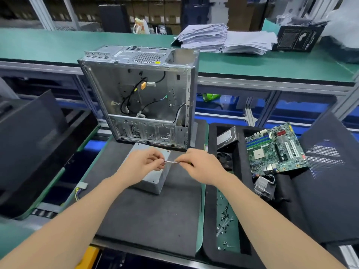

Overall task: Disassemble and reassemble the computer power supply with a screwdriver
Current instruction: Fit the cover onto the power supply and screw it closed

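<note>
1. Open computer case stands far on the surface.
2. Power supply lies just near of it, beneath both hands: a stiff metal box, likely heavy, best gripped by its flat sides.
3. Left hand: fingers pinch the tip of the screwdriver.
4. Right hand: fingers pinch its handle end.

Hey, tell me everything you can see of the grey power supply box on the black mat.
The power supply is a plain grey metal box with flat faces, lying flat on the black mat, just in front of the open computer case. The left hand and right hand hold a screwdriver above it and hide much of its top. Whether either hand touches it is unclear.
</note>
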Available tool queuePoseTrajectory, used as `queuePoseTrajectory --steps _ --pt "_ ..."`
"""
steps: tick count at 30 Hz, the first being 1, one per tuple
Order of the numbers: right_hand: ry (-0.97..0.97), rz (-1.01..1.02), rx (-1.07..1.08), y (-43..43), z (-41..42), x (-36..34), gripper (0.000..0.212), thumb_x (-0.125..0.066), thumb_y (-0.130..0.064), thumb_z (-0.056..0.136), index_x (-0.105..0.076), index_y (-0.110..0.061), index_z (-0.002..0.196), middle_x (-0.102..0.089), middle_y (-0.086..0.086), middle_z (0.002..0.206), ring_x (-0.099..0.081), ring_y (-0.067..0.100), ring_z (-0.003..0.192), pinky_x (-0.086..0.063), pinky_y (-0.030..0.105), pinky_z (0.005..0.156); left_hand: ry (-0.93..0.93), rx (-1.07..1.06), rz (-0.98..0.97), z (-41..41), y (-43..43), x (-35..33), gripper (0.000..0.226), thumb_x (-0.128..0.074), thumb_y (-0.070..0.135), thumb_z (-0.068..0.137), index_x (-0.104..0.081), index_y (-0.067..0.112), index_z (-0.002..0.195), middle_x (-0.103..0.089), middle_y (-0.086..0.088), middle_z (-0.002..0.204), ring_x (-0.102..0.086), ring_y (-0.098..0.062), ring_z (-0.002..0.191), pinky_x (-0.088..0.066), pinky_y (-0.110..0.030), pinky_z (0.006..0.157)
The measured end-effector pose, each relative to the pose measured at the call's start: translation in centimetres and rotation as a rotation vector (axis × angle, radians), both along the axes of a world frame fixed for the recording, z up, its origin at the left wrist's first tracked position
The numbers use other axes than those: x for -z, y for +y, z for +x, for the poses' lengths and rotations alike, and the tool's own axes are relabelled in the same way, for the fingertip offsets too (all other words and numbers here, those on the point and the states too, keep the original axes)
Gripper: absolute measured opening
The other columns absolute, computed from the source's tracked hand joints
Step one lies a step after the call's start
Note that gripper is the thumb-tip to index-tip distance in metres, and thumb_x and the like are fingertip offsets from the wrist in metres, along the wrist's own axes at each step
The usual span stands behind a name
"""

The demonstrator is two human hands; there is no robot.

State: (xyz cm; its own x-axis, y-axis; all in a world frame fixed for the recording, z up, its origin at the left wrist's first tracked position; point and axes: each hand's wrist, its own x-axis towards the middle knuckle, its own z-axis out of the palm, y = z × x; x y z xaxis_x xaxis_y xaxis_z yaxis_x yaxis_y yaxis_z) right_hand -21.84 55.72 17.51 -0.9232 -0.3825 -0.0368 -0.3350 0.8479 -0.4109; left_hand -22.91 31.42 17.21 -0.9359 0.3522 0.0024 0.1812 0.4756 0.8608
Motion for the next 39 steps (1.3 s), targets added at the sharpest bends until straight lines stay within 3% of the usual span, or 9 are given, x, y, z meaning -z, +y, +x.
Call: queuePoseTrajectory --steps 3,20,26,29,32,35,39 --pt "0.016 0.036 -0.007 -1.2 -0.1 -0.2 0.031 -0.043 -0.041 0.109 -0.064 -0.049 0.131 -0.052 -0.016 0.106 -0.057 0.016 0.114 -0.052 0.043 0.09 0.071 0.024 -0.089 0.0 -0.9 -0.1 0.009 -0.067 0.008 0.099 -0.071 0.016 0.096 -0.078 0.0 0.087 -0.077 -0.006 0.084 -0.06 -0.019 0.083" --pt "0.001 0.037 0.134 -5.5 -0.5 -0.2 0.03 -0.043 -0.041 0.109 -0.066 -0.049 0.129 -0.05 -0.013 0.1 -0.057 0.018 0.107 -0.051 0.042 0.085 0.037 0.076 0.065 -3.3 -5.4 2.5 0.005 -0.073 0.02 0.096 -0.07 0.023 0.093 -0.08 0.004 0.086 -0.078 -0.012 0.084 -0.061 -0.025 0.084" --pt "0.042 0.114 0.15 -6.7 -0.3 -0.3 0.031 -0.046 -0.04 0.109 -0.065 -0.048 0.132 -0.043 -0.018 0.097 -0.057 0.015 0.104 -0.039 0.034 0.073 0.08 0.161 -0.008 -4.4 -6.2 2.9 0.009 -0.072 0.016 0.097 -0.069 0.024 0.094 -0.078 0.01 0.084 -0.077 -0.007 0.084 -0.062 -0.034 0.086" --pt "-0.041 0.016 0.135 -6.3 -0.3 -0.7 0.032 -0.061 -0.028 0.099 -0.067 -0.039 0.128 -0.054 -0.014 0.107 -0.059 0.01 0.104 -0.049 0.031 0.082 0.135 0.183 -0.057 -4.7 -6.5 2.9 0.013 -0.072 0.015 0.097 -0.069 0.027 0.093 -0.076 0.013 0.083 -0.075 -0.005 0.081 -0.062 -0.034 0.085" --pt "-0.131 -0.079 0.092 -5.4 -0.2 -1.5 0.036 -0.064 -0.012 0.086 -0.063 -0.035 0.113 -0.054 -0.021 0.106 -0.054 -0.009 0.094 -0.04 0.014 0.076 0.194 0.166 -0.077 -5.0 -6.8 3.1 0.015 -0.073 0.019 0.096 -0.069 0.032 0.09 -0.075 0.015 0.083 -0.073 -0.006 0.082 -0.059 -0.031 0.083" --pt "-0.096 -0.22 0.16 -4.9 0.0 -2.3 0.026 -0.074 -0.021 0.082 -0.062 -0.039 0.097 -0.068 -0.019 0.099 -0.061 -0.004 0.095 -0.049 0.021 0.077 0.185 0.14 -0.063 -5.1 -7.1 3.6 0.015 -0.074 0.021 0.095 -0.071 0.034 0.088 -0.075 0.016 0.086 -0.07 -0.009 0.083 -0.054 -0.023 0.082" --pt "-0.046 -0.56 0.325 -5.4 0.7 -3.0 0.022 -0.084 -0.019 0.077 -0.064 -0.026 0.085 -0.077 -0.003 0.079 -0.077 0.017 0.071 -0.063 0.038 0.071 0.137 0.128 0.01 -4.4 -6.6 4.5 0.016 -0.077 0.022 0.091 -0.076 0.038 0.088 -0.074 0.015 0.092 -0.067 -0.006 0.089 -0.049 -0.016 0.08"
